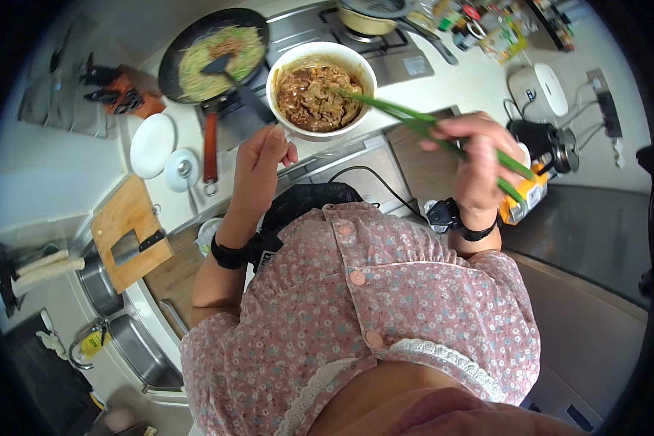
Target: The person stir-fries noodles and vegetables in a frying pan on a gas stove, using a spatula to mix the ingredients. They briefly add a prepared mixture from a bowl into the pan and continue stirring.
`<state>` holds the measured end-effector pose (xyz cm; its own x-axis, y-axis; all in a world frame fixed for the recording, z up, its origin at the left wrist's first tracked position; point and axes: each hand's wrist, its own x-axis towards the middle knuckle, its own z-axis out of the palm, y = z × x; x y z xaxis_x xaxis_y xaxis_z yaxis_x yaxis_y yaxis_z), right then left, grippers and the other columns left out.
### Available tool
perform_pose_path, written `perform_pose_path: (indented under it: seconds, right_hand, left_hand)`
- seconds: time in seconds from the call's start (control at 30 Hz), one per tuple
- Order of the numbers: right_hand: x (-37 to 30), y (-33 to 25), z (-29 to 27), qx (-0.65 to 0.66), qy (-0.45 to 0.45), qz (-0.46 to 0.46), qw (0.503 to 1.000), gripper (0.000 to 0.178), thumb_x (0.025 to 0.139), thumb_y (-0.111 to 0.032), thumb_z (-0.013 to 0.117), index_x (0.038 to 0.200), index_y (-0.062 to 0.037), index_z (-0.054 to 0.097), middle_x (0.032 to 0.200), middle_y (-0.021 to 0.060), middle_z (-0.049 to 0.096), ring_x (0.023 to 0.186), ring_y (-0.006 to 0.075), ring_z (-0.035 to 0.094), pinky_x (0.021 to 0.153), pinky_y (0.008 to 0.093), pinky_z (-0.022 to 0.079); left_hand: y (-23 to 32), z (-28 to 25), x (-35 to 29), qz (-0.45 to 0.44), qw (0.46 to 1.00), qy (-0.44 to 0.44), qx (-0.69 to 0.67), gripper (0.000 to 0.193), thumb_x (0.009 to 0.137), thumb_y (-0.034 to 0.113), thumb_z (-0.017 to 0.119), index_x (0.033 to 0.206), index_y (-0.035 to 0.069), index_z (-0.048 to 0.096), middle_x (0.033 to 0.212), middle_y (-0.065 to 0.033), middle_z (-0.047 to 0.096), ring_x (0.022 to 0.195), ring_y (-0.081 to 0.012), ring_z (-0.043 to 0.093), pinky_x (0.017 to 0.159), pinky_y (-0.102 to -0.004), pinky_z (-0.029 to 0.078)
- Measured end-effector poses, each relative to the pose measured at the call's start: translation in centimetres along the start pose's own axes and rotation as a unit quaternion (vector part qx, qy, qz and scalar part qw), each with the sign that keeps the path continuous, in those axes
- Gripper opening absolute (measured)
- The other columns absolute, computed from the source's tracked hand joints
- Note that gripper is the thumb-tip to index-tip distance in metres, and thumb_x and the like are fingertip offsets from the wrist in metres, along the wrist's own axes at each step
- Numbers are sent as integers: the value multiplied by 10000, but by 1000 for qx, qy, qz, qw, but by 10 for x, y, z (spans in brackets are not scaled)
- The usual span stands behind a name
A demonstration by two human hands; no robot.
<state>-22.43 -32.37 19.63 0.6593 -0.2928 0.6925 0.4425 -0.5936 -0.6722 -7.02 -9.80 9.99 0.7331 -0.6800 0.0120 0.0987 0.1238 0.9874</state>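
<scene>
meat (314,102) looked dark brown, glossy, wet, in loose crumpled pieces, heaped inside white bowl (320,134) near front edge of counter (461,81), right of black pan (176,54). bowl's inner wall smeared brown. right hand (479,160) had fingers closed round green chopsticks (400,110), tips in meat. left hand (258,156) curled beside bowl; whether fingers touched it was unclear.

Left hand (261,156) loosely curled, right hand (481,156) bent into a grip, both out front, well apart

Head cam's abv, facing dn, v. nr hands (479,160).
</scene>
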Motion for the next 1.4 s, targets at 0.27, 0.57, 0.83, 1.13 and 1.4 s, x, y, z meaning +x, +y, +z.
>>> perform_pose_path:
  seconds: [0.27,0.57,0.83,1.13,1.4]
  right_hand:
    - [-42,42,-120,-51,123,106,985,314,979,-176,449,911,74,627,776,167,634,646,232,657,604,320,560]
    - [-90,124,-183,-227,141,139,954,195,939,-97,531,863,6,678,760,103,673,613,186,652,544,276,519]
    - [-112,207,-205,-272,177,237,916,252,982,-129,498,926,62,653,735,104,665,631,157,681,562,244,530]
    - [-103,268,-215,-246,240,282,896,266,992,-151,471,954,51,641,739,117,667,665,173,700,599,262,534]
    - [-93,321,-222,-122,336,329,874,259,971,-143,469,958,54,636,768,121,682,695,164,680,624,277,520]
  left_hand:
    - [-72,130,62,-88,984,-140,-64,353,1022,307,388,836,41,526,712,-10,508,724,-100,471,694,-256,396]
    - [-192,258,138,-69,982,-166,-61,329,1018,260,396,792,44,499,699,-33,517,688,-115,486,674,-266,415]
    - [-264,333,202,-77,990,-118,-7,340,1009,277,417,792,45,538,664,-11,533,632,-93,496,601,-252,411]
    - [-300,390,255,-79,991,-102,-17,347,1004,290,423,853,27,592,658,-12,560,599,-83,503,579,-247,419]
    - [-313,417,292,-58,993,-100,6,340,1003,277,395,925,6,585,737,-46,597,670,-120,551,646,-281,463]
